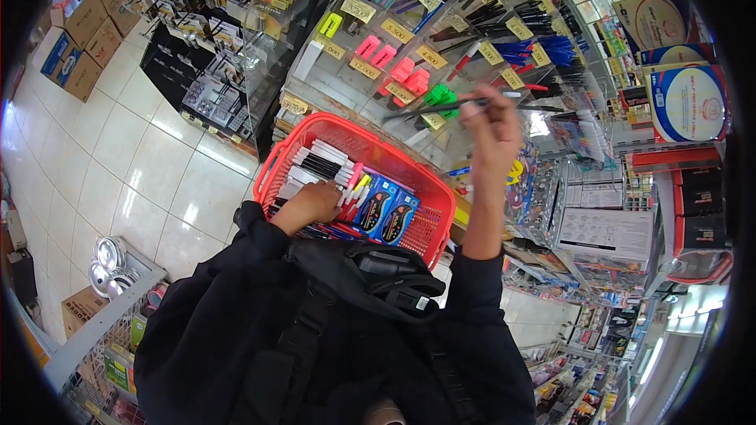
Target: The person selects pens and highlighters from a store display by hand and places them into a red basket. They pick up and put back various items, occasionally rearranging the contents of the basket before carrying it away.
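My right hand (494, 126) is raised in front of the pen display, its fingers pinched on a long dark pen (425, 109), slightly blurred. Below it to the left, a red plastic basket (354, 135) stands against my body. My left hand (313, 203) reaches into the basket and lies over pens, fingers spread, their tips partly hidden among them. Rows of white pens (324, 149) and black pens (319, 165) lie near that hand. Two blue packs (399, 218) with black oval labels sit to its right, and yellow and red-white pens lie between.
A clear divided display (378, 27) with price tags holds pink highlighters (383, 56), green highlighters (441, 97) and blue pens (516, 52). Cardboard boxes (79, 51) stand on the tiled floor (150, 157) at left. Boxed goods (687, 104) fill shelves at right. A metal rack (110, 323) stands at lower left.
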Motion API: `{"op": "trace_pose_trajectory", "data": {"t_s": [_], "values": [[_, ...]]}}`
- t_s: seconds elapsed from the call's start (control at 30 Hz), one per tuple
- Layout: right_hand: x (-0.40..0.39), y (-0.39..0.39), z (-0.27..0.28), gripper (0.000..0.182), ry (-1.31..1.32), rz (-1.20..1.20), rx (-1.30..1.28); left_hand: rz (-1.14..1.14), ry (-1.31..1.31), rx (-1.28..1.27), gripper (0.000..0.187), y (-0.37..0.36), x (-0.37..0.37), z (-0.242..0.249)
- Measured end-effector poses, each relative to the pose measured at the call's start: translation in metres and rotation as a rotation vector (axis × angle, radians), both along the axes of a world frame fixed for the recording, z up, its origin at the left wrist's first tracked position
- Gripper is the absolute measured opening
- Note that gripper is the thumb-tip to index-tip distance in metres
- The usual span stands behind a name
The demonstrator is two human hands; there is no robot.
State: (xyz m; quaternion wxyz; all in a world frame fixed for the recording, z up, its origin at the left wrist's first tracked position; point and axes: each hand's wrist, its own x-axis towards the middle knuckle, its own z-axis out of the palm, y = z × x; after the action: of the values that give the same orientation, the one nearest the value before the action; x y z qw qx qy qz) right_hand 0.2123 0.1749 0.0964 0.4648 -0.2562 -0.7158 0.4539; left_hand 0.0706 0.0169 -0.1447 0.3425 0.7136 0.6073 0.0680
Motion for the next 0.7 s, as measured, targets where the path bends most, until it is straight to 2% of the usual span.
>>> {"op": "trace_pose_trajectory", "data": {"t_s": [0.13, 0.3, 0.4, 0.47, 0.6, 0.7], "values": [[-0.008, 0.036, 0.071, 0.034, 0.061, -0.345, 0.402, -0.036, 0.027, -0.055, 0.034, 0.001, 0.003, -0.009], [-0.02, 0.11, 0.123, 0.029, 0.322, -0.394, 0.61, -0.071, 0.024, -0.126, 0.04, 0.003, -0.002, 0.0], [-0.026, 0.159, 0.123, 0.027, 0.217, -0.392, 0.595, -0.03, 0.021, -0.128, 0.039, 0.002, -0.004, -0.001], [-0.037, 0.182, 0.11, 0.026, 0.041, -0.454, 0.639, -0.008, 0.021, -0.132, 0.039, 0.003, -0.004, 0.0], [-0.052, 0.191, 0.088, 0.026, -0.261, -0.55, 0.587, -0.012, 0.017, -0.162, 0.04, 0.004, -0.005, 0.003], [-0.058, 0.192, 0.073, 0.029, -0.327, -0.509, 0.537, -0.007, 0.011, -0.15, 0.039, 0.004, -0.006, -0.001]]}}
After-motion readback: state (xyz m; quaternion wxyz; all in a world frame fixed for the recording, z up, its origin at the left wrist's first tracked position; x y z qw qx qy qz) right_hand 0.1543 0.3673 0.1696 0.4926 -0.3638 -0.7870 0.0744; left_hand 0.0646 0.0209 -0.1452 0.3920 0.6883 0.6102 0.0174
